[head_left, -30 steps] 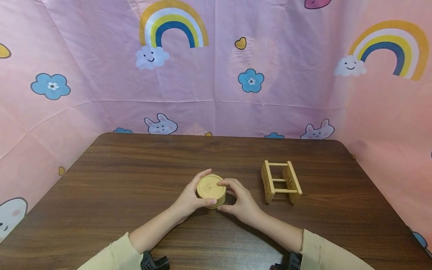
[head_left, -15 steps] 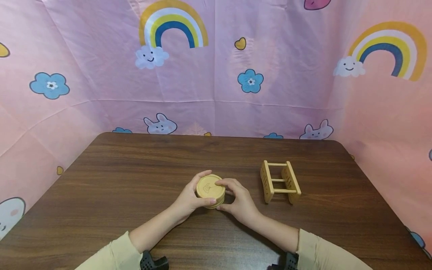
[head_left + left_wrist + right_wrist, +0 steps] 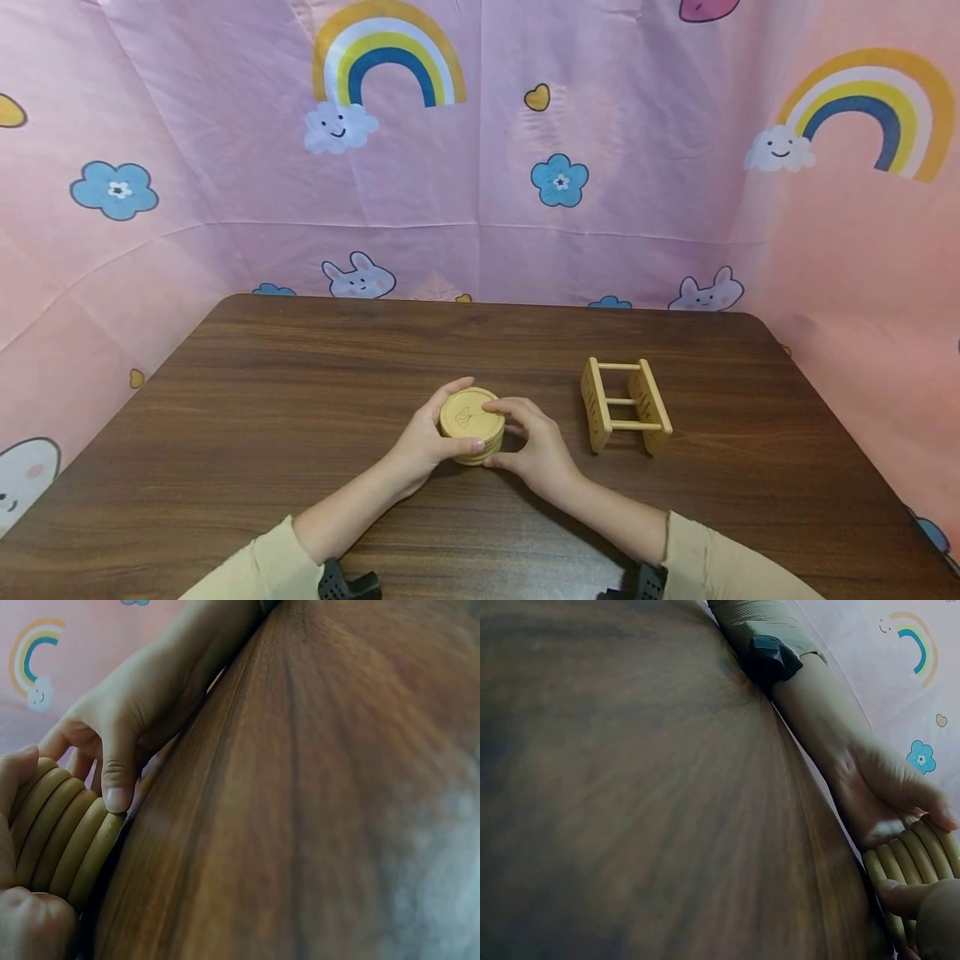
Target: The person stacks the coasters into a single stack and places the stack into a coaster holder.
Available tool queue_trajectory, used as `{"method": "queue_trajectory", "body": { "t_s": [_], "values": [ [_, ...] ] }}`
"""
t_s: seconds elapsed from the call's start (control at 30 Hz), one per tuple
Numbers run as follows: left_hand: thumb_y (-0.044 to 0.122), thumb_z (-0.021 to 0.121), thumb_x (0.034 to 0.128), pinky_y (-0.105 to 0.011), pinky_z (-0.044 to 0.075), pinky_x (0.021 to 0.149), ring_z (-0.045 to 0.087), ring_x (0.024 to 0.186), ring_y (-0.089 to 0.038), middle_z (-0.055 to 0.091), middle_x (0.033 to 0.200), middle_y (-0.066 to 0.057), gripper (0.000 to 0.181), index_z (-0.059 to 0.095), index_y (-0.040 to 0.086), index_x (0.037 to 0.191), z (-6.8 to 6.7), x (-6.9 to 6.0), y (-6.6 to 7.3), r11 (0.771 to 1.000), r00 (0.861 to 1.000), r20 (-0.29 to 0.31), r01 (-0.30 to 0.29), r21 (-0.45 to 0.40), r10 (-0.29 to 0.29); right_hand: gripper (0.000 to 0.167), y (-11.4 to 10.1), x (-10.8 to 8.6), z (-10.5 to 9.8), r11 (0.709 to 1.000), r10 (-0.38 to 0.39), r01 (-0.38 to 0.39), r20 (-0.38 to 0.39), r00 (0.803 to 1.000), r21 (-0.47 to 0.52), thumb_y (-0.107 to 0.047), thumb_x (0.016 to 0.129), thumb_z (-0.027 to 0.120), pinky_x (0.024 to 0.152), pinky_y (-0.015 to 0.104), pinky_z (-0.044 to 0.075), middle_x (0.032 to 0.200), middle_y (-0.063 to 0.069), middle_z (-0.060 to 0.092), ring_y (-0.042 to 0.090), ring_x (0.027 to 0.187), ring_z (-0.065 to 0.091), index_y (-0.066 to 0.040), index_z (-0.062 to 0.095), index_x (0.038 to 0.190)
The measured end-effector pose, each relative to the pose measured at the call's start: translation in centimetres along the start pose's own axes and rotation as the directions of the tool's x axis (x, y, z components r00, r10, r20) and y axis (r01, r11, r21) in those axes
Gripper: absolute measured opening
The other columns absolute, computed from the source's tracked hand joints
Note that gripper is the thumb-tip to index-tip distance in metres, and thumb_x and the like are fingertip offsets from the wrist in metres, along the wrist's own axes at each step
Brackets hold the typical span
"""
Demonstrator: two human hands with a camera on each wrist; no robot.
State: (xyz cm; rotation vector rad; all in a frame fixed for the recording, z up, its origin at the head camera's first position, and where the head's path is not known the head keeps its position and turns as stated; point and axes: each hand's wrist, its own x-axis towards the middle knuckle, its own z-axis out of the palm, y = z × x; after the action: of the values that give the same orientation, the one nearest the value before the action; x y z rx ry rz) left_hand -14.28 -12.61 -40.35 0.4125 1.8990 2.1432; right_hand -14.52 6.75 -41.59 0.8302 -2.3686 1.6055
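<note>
A stack of several round, pale wooden coasters [image 3: 468, 417] stands on the table, the top one bearing a leaf-like line drawing. My left hand [image 3: 415, 446] grips the stack from the left, its thumb across the near side and its fingers round the back. From the right, my right hand [image 3: 546, 454] holds it too, with the index finger on the top coaster and the thumb low on the side. In the left wrist view the right thumb touches the lowest coaster of the stack [image 3: 64, 840]. The right wrist view shows the coaster edges [image 3: 915, 851] between both hands.
A wooden rack [image 3: 622, 426] with two slatted-looking sides joined by rods stands on the table, right of my hands. The brown wood-grain table [image 3: 360, 342] ends at a patterned cloth backdrop [image 3: 480, 192] behind and at the sides.
</note>
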Motion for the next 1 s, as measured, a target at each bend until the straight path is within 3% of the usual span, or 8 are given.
{"method": "queue_trajectory", "body": {
  "t_s": [0.27,0.43,0.63,0.83,1.0],
  "values": [
    [0.0,0.077,0.0755,-0.033,0.041,0.097,0.048,0.121,-0.03,0.042,0.136,-0.02,0.089,0.028,0.006,0.149,0.3,0.0,0.4,0.999,0.999,-0.032,-0.016,-0.042,0.014,0.07,-0.7,-0.1,-0.5,0.999,0.016,-0.017,0.006,1.0,0.04,0.009,0.06,0.084,0.088,0.027,0.048,0.121,0.003,0.057,0.021,0.115,0.054,-0.01,0.061,0.123],
    [-0.003,0.074,0.077,-0.033,0.041,0.098,0.047,0.122,-0.03,0.041,0.137,-0.02,0.088,0.025,0.005,0.15,0.3,0.2,0.6,0.991,0.999,-0.05,-0.011,-0.135,0.005,0.072,-0.9,0.1,-0.9,0.996,0.007,-0.007,0.0,1.0,0.092,0.007,0.063,0.084,0.091,0.029,0.046,0.124,0.0,0.057,0.018,0.118,0.052,-0.013,0.059,0.127],
    [-0.008,0.066,0.0795,-0.031,0.042,0.097,0.045,0.122,-0.027,0.037,0.14,-0.018,0.084,0.024,0.007,0.151,0.3,0.4,0.7,0.964,0.996,-0.083,0.021,-0.266,-0.044,0.073,-1.4,0.2,-1.1,0.991,0.029,-0.027,-0.011,1.0,0.128,0.005,0.067,0.082,0.096,0.032,0.043,0.131,0.002,0.055,0.02,0.119,0.053,-0.013,0.055,0.133],
    [-0.006,0.061,0.0813,-0.029,0.044,0.093,0.048,0.116,-0.022,0.039,0.138,-0.016,0.079,0.024,0.006,0.15,0.7,0.7,1.0,0.934,0.993,-0.11,-0.005,-0.357,-0.037,0.069,-1.9,0.3,-1.3,0.985,-0.012,0.017,-0.033,0.999,0.171,0.004,0.072,0.079,0.101,0.039,0.038,0.134,0.01,0.052,0.026,0.12,0.051,-0.005,0.051,0.134],
    [-0.002,0.06,0.0831,-0.029,0.041,0.095,0.047,0.115,-0.022,0.038,0.136,-0.015,0.077,0.023,0.005,0.15,1.1,0.9,1.3,0.913,0.993,-0.115,-0.029,-0.406,-0.02,0.067,-1.3,0.4,-1.1,0.986,-0.032,0.042,-0.065,0.997,0.161,0.003,0.074,0.078,0.1,0.041,0.039,0.133,0.01,0.051,0.026,0.118,0.052,-0.005,0.051,0.135]
  ]
}}
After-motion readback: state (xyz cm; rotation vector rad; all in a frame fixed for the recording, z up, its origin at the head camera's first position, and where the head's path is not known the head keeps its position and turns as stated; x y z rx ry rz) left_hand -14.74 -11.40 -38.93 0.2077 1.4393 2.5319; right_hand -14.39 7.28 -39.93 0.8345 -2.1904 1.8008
